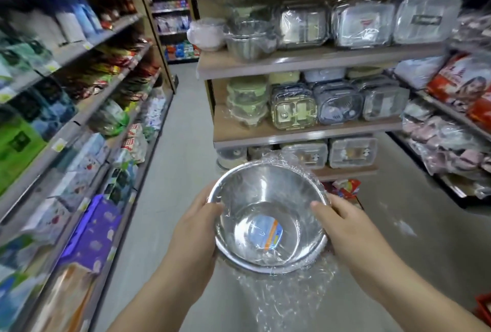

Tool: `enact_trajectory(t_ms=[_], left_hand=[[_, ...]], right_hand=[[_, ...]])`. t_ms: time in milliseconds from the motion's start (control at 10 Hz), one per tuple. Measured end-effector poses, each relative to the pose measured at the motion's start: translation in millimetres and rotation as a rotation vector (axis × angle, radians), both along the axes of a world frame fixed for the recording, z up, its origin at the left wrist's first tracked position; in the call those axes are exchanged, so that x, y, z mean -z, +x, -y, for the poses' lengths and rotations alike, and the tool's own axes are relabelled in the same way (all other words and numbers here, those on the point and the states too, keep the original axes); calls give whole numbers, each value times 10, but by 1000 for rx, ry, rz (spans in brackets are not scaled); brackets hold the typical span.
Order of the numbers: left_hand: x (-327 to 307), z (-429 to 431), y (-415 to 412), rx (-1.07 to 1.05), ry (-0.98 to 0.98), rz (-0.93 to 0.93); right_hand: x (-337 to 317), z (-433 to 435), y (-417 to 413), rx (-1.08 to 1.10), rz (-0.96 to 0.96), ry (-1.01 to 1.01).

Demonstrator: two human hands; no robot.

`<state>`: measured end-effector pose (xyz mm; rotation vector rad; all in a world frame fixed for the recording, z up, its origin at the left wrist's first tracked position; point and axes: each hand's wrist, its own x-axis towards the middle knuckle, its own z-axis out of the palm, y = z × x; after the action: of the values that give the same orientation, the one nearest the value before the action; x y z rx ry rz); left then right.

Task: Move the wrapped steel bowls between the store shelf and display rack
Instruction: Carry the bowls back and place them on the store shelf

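A wrapped steel bowl (268, 214), shiny with a blue and orange sticker inside and loose clear film hanging under it, is held in front of me over the aisle floor. My left hand (194, 230) grips its left rim, thumb over the edge. My right hand (345, 228) grips the right rim the same way. Ahead stands the wooden display rack (305, 62); more wrapped steel bowls (248, 40) are stacked at the left end of its upper shelf.
Wrapped lunch boxes (364, 23) and lidded containers (313, 105) fill the rack's shelves. A long store shelf (79, 108) of packaged goods runs along the left. Another shelf of bagged items (457, 108) lines the right. Grey floor (186, 132) runs between them.
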<state>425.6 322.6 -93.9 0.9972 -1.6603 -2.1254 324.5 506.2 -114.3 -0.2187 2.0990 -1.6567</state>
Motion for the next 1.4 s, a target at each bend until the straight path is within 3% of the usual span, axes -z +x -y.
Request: enact_trajectory(t_ms=[400,700,900,1100,1300,1400], left_hand=[[-169,852,-1815,-64,-1,-7],[-315,1831,-2750,107,-19,-64],[-484,2370,-3153,199,34,-109],[-578,2569,-3396,122,90,-119],[-623,2527,-3544,10,12,-38],[-381,2643,-3507,-43,-122,-18]], right_hand=[[-267,959,-1964,-84,-97,91],[-325,1830,-2796,-22,-65,60],[-455,2255,-3097,37,-29,39],[-620,2434,-3367,-44,-23,62],[-964,2361,-3866,-168,-20,186],[-1149,2471,-4395,14,-62,138]])
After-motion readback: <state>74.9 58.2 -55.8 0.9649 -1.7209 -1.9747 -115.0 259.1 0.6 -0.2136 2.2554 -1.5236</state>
